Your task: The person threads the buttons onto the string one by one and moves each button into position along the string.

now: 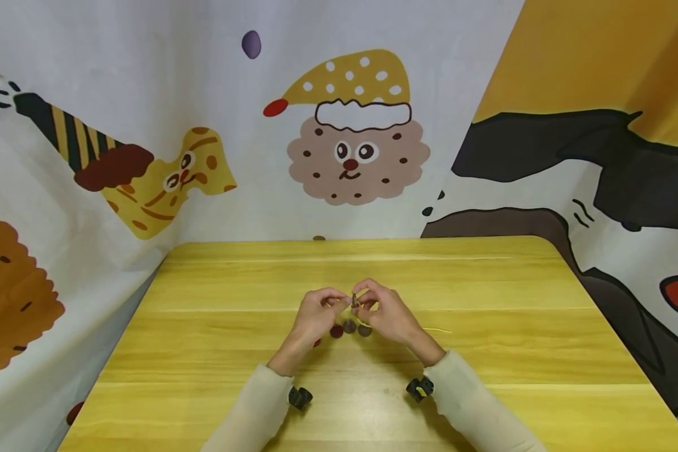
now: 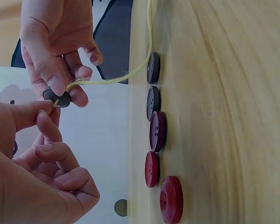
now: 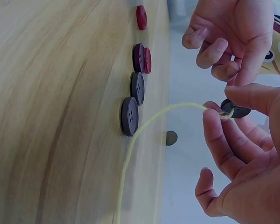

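Observation:
A dark four-hole button (image 3: 241,111) is held up above the table, with a yellow string (image 3: 172,107) running through a hole in it. My right hand (image 1: 392,317) grips this button between thumb and fingers. Close against it, my left hand (image 1: 316,311) pinches at the short string end by the button's face, its other fingers loosely curled, as the left wrist view shows. From the button the string (image 2: 107,81) sags down to the tabletop. Part of the button is covered by the right thumb.
Below the hands, a row of buttons lies on the wooden table (image 1: 486,402): two dark ones (image 2: 153,103), a maroon one (image 2: 157,131) and two red ones (image 2: 171,199). The string's tail (image 1: 437,330) stretches right. A patterned curtain (image 1: 248,157) hangs behind.

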A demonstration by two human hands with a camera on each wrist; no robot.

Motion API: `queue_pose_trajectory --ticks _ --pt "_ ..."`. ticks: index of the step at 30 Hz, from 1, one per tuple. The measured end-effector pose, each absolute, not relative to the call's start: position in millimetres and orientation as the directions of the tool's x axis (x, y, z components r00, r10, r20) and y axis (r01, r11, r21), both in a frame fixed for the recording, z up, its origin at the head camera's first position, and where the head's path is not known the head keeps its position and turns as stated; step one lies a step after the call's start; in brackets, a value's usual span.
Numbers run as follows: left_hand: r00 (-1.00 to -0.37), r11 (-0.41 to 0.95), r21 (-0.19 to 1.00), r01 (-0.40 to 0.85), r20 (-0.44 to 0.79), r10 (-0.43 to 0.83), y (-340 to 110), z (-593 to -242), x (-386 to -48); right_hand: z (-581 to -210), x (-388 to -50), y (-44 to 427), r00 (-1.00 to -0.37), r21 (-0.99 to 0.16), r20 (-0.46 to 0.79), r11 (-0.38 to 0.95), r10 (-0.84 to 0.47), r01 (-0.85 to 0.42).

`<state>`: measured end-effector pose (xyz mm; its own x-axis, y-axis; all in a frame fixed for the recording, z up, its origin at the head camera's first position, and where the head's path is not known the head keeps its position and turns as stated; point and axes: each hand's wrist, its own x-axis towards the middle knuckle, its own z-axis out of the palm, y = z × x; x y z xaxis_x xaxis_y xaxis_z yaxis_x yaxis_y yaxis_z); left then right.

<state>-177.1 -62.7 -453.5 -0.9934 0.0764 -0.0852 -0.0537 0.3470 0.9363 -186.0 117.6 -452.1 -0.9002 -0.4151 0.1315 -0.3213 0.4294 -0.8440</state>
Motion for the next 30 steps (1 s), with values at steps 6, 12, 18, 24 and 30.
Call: queue_pose_trajectory --ticks 6,12,18,24,30 --pt "-0.994 0.350 0.934 -0.065 -0.092 0.063 -63.2 -453.0 -178.2 -453.6 -186.9 117.5 -0.903 -0.838 0.135 0.439 -0.408 -0.323" --pt "-0.994 0.335 0.940 -0.066 -0.092 0.063 -64.8 -452.4 -179.5 -452.9 -188.2 116.8 -0.904 -0.842 0.137 0.434 -0.404 -0.321" --pt "-0.993 0.320 0.945 -0.065 -0.092 0.070 -65.9 -451.2 -180.4 -452.4 -188.8 118.6 -0.911 -0.844 0.122 0.442 -0.394 -0.305" --pt "-0.992 0.311 0.947 -0.079 -0.104 0.066 -67.8 -449.1 -180.7 -454.2 -190.1 121.9 -0.914 -0.836 0.121 0.457 -0.387 -0.304" --pt "-0.992 0.309 0.947 -0.089 -0.111 0.053 -69.2 -449.6 -182.6 -458.0 -191.3 126.6 -0.920 -0.836 0.112 0.465 -0.377 -0.292"
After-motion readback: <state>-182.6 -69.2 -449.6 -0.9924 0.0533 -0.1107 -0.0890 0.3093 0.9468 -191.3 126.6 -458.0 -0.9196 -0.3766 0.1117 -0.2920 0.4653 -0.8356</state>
